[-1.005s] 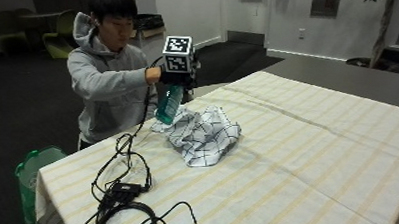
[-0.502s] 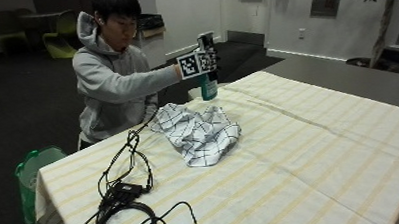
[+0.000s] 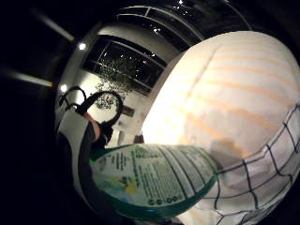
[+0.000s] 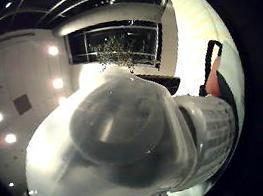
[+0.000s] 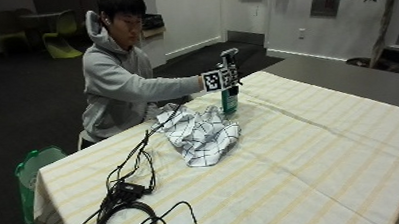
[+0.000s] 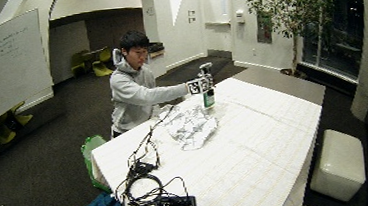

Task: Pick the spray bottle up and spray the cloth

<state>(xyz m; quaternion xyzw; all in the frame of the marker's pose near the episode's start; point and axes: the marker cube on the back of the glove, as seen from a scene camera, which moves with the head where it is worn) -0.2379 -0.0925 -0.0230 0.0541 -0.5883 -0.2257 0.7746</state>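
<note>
Since a second ago the bottle (image 5: 229, 100) has gone from over the near side of the cloth (image 5: 199, 135) to its far side, and it is upright now, not tilted. The right hand (image 5: 226, 77) grips it by the upper part, fingers curled round it; the green base hangs low over the table (image 5: 307, 153), and I cannot tell whether it touches. From the palm, the white spray head (image 4: 124, 145) fills the thumb-side view and the printed label (image 3: 154, 176) lies close under the little-finger side, with the checked cloth just beside it.

The cloth is crumpled in a heap near the person's edge of the table, just beside the bottle. Beyond the bottle the striped tablecloth runs wide and bare to the far edges. Toward the near corner a tangle of black cables (image 5: 125, 189) trails from the cloth's side. A green bin (image 5: 30, 168) stands on the floor by that corner; its contents are hidden.
</note>
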